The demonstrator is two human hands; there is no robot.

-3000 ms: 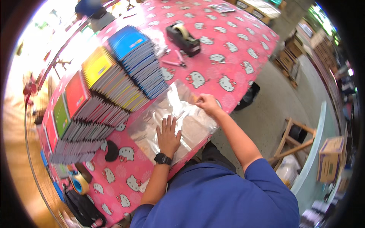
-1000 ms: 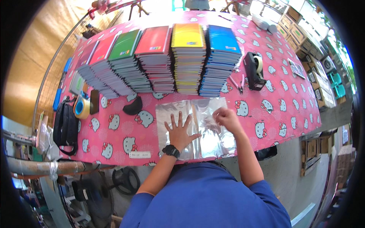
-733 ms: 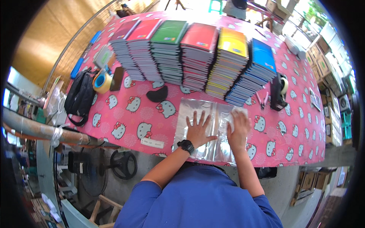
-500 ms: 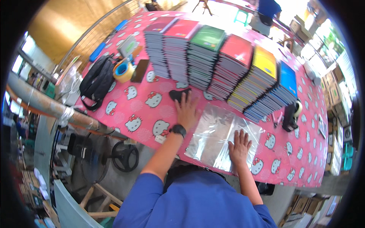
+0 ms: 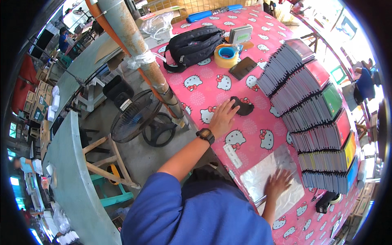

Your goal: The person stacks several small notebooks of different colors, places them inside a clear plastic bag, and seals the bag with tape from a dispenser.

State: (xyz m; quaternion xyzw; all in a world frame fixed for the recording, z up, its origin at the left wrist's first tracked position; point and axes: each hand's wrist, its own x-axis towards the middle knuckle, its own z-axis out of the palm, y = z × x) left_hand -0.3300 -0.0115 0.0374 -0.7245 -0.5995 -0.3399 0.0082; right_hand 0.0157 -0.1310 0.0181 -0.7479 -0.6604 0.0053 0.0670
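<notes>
My left hand (image 5: 223,119) reaches over the table with its fingers stretched out, the tips at the edge of a small black object (image 5: 244,107) whose kind I cannot make out. A dark watch (image 5: 205,134) is on that wrist. Slightly blurred, my right hand (image 5: 278,183) lies with spread fingers on clear plastic bags or sheets (image 5: 254,176) near the table's front edge. A white printed strip (image 5: 232,156) lies beside the plastic. Beyond it, to the right, stand tall stacks of spiral notebooks (image 5: 312,104) with red, green, yellow and blue covers.
On the pink patterned table (image 5: 241,141) are a black pouch (image 5: 195,47), tape rolls (image 5: 226,55), a dark phone (image 5: 243,68) and a black tape dispenser (image 5: 326,201). A rusty post (image 5: 141,49) and a fan (image 5: 136,116) stand left of the table. Another person (image 5: 364,83) is at the far right.
The view has turned to the left, so the notebook stacks now appear further right. My left hand remains beside the black object, and my right hand stays on the plastic.
</notes>
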